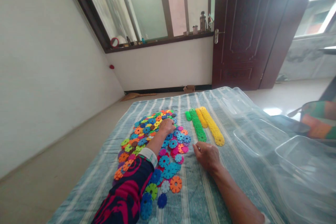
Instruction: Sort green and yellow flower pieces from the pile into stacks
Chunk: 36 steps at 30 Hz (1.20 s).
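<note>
A spread pile of colourful notched plastic discs point(164, 161) lies on the striped cloth. My left hand point(166, 126) reaches into the far part of this pile, its fingers curled down at the discs; what they pinch, if anything, is hidden. To the right of the pile, my right hand point(208, 154) is closed just above the cloth, and I cannot make out whether it holds something small. Beyond it lie overlapping rows of same-coloured discs: a long green row point(198, 126), a short green group point(188, 116), a long yellow row point(212, 127) and a shorter yellow row point(201, 117).
Several clear plastic containers point(258, 138) stand along the right side of the cloth-covered surface point(168, 104). A multicoloured item point(320, 119) shows blurred at the right edge. Behind are a brown door point(241, 24) and a window sill point(162, 42) with small items.
</note>
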Each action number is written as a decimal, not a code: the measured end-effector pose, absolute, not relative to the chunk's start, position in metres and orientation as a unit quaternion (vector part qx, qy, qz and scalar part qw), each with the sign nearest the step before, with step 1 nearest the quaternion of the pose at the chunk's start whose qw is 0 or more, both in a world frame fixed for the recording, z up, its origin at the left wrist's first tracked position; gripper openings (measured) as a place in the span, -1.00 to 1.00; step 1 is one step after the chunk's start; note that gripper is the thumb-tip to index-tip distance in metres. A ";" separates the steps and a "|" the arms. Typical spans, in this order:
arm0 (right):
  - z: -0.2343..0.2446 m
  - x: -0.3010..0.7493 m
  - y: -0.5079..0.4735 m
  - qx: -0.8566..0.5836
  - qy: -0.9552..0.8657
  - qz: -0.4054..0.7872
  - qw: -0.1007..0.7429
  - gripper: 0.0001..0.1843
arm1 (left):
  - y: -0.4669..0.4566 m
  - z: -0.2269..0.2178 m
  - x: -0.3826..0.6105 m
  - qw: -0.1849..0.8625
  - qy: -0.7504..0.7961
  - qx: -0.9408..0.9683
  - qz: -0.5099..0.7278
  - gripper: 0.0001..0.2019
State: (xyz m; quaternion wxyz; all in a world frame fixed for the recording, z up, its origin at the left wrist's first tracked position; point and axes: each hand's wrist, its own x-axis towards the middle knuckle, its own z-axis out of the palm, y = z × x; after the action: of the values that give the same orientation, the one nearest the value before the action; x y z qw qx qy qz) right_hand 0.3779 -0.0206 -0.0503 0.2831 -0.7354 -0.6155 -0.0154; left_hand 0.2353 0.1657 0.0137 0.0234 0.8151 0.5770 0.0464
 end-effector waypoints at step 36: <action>-0.044 0.377 -0.020 -0.743 -0.611 0.008 0.274 -0.68 | 0.187 -0.023 0.311 0.161 0.551 0.772 0.272 -0.84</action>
State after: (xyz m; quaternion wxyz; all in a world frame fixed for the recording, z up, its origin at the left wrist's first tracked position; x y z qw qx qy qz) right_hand 0.3773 -0.0201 -0.0437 0.2742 -0.7427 -0.6108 0.0084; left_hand 0.3107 0.1870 -0.0231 0.1607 0.7721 0.5513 0.2722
